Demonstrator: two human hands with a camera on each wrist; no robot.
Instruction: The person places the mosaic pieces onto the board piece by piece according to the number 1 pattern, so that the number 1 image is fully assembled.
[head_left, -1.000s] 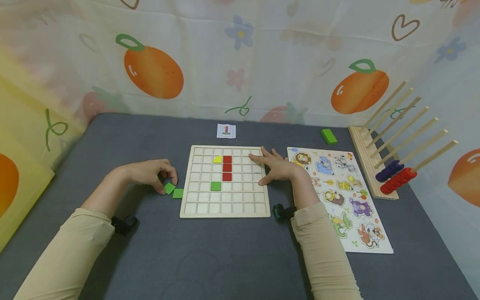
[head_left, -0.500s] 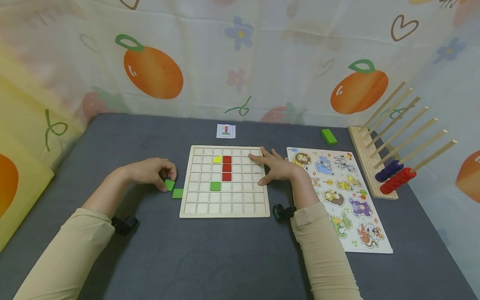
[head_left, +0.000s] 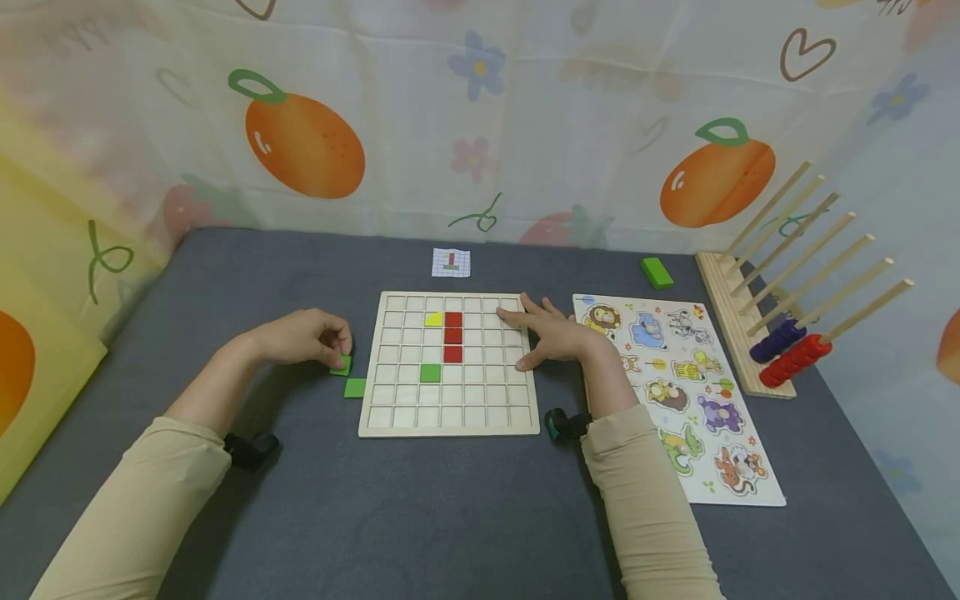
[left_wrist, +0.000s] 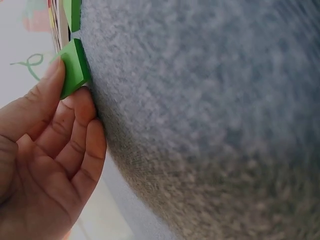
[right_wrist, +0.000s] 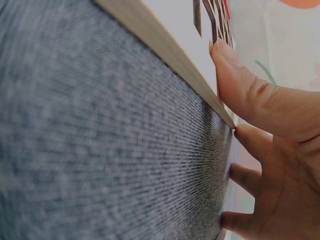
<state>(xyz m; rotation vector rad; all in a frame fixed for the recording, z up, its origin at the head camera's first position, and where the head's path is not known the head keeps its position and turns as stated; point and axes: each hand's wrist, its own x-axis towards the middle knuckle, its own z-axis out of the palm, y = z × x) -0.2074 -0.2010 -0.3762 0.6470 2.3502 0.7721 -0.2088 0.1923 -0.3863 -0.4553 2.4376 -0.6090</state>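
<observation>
My left hand (head_left: 303, 337) holds a green square tile (left_wrist: 76, 65) between thumb and fingers, left of the white grid board (head_left: 498, 400). In the left wrist view the tile stands tilted just above the grey cloth. Another green tile (head_left: 355, 388) lies by the board's left edge. On the grid, three red tiles (head_left: 453, 335) form a column, with a yellow tile (head_left: 433, 319) beside the top one and a single green tile (head_left: 430, 372) lower left. My right hand (head_left: 558, 336) rests on the board's right edge, fingers spread, thumb on its surface.
A small card (head_left: 451, 262) with a printed coloured grid pattern lies behind the board. To the right are an animal picture puzzle (head_left: 738, 450), partly under the right forearm, a green block (head_left: 657, 272) and a wooden peg rack (head_left: 727, 308) with blue and red beads.
My left hand has moved slightly up and turned the green tile, which it now covers more. My right hand and the board stay where they were.
</observation>
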